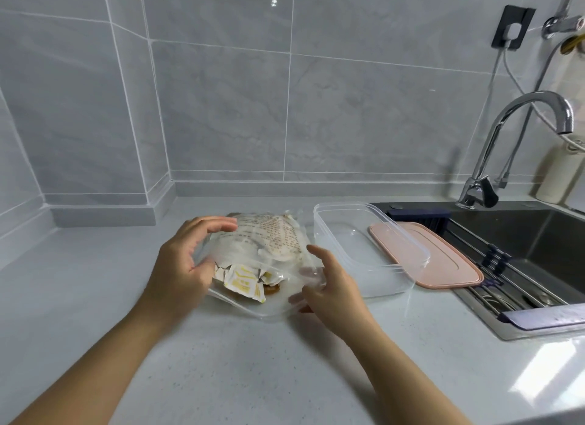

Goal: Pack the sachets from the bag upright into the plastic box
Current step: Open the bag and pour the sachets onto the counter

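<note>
Both hands are on the bag (pixel 269 244), which lies flat on the table (pixel 253 361) just left of centre frame, right beside the empty box (pixel 345 204). The left hand (pixel 183 260) arches over the bag's left edge, fingers curled on top, thumb at the near side. The right hand (pixel 329 285) has its fingers tucked under the clear film at the lower right corner, thumb lifted above: a loose pinch. It looks like thin, floppy, slick plastic, light and likely to sag if lifted by one corner. The sachets (pixel 243 282) bunch at the near end, small and soft. They should be easy to pinch by an edge, though probably slippery and prone to toppling.
</note>
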### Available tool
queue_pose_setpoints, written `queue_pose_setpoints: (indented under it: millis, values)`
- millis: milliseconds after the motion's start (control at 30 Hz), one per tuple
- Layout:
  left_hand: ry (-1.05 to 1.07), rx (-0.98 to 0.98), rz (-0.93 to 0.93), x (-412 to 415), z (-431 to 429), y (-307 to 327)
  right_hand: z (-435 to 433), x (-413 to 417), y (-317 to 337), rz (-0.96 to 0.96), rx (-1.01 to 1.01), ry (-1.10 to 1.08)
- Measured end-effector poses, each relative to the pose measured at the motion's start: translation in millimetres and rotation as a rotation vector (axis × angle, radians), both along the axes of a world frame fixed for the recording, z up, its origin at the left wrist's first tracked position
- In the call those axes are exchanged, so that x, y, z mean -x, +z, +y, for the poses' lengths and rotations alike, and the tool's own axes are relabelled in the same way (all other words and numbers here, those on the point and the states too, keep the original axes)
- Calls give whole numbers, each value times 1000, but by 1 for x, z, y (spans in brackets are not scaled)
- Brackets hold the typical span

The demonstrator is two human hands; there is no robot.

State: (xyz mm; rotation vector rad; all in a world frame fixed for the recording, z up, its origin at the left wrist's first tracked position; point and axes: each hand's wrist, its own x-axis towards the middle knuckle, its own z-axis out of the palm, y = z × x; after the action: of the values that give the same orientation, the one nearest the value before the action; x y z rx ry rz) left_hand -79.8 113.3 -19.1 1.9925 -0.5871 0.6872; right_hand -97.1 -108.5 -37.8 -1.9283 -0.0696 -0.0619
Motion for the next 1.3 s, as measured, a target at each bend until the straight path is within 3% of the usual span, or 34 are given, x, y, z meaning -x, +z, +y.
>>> queue_pose_setpoints:
  millis: [67,133,200,267,300,367,467,567,667,733,867,1067,1200,1300]
  values:
    - [-251,10,186,4,6,4,-8,1,5,97,-87,125]
    - [-414,51,436,3,13,6,-16,0,11,239,-320,247]
    - [-258,173,560,-11,19,-1,-23,-12,10,355,-503,228]
    - [46,382,665,-33,19,-10,-24,-34,5,435,-496,153]
    - [102,515,762,-45,20,-14,-22,-45,5,462,-439,109]
    - [32,727,957,-60,20,-18,-15,-64,11,501,-295,56]
    - [-39,706,1090,-71,14,-18,-4,-86,17,511,-279,25]
    - [-82,623,1064,-74,7,-18,7,-90,13,492,-243,-12]
    - [-19,581,966,-73,6,-24,7,-86,4,336,29,-47]
    - [5,515,845,-74,6,-27,7,-84,5,246,74,-57]
    - [-72,431,600,-65,2,-17,8,-80,13,103,-156,20]
    - [-187,422,233,-63,-3,5,3,-76,28,-328,-83,-31]
    - [-323,407,236,-62,-2,5,2,-64,32,-368,-184,46]
    - [-304,373,282,-62,4,3,2,-54,27,-346,-295,94]
